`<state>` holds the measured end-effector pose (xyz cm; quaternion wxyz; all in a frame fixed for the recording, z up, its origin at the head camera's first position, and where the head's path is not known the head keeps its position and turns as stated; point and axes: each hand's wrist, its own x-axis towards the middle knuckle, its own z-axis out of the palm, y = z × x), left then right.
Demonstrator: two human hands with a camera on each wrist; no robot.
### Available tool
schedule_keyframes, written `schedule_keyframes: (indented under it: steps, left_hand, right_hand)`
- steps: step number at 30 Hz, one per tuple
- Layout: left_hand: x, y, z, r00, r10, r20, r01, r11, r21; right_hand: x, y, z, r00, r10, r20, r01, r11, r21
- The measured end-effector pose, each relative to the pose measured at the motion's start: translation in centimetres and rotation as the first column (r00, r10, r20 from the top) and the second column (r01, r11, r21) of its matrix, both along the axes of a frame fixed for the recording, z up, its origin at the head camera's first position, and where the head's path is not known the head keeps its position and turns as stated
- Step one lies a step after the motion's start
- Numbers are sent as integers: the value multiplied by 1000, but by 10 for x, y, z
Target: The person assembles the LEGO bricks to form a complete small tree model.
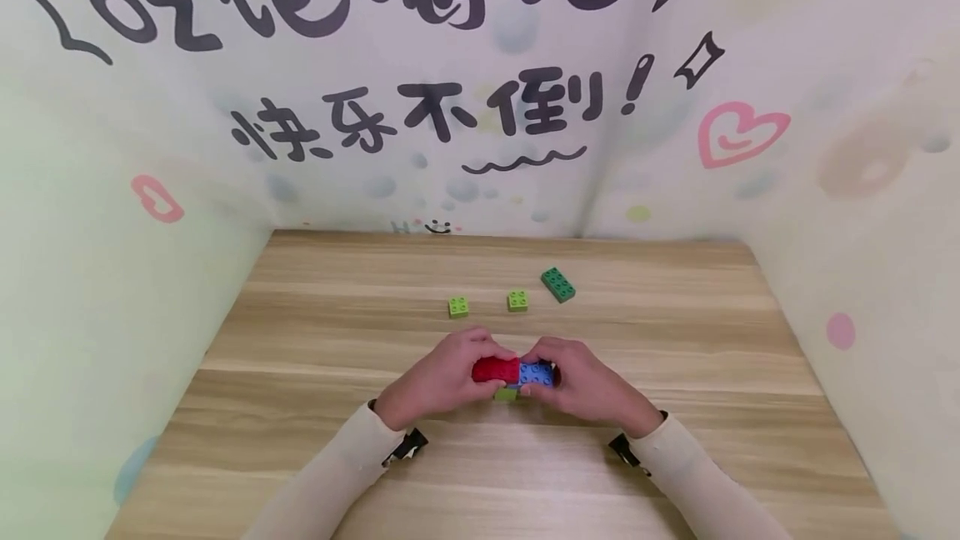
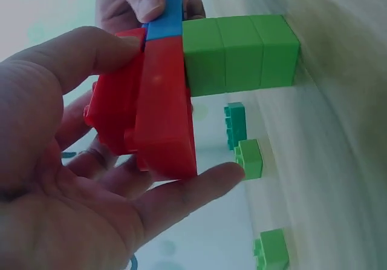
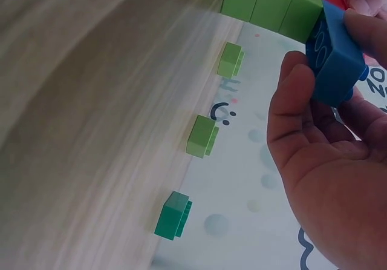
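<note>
red bricks point(image 1: 495, 369) sit within the left grip point(image 1: 444, 373).

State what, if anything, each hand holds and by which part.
The left hand grips the stacked red studded plastic bricks and the right hand grips the blue studded plastic brick beside them, each across the near and far sides.

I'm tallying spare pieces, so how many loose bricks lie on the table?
3: the left light green brick, the middle light green brick, and the dark green brick at right, farthest back. More could be hidden.
</note>
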<state>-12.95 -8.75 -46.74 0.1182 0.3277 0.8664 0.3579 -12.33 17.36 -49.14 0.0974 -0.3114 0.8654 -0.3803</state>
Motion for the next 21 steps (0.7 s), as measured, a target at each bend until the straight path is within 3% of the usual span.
schedule_keyframes:
  steps: [12,21]
  left_hand:
    - [4,-6,-10,999,38,28,-42,991,128]
    - [6,-4,-11,997,71,43,-75,991,107]
  right_hand:
    - [-1,-1,0,1000,2,-8,-2,1000,7]
    - [-2,-2,3,1000,7,3,-7,1000,7]
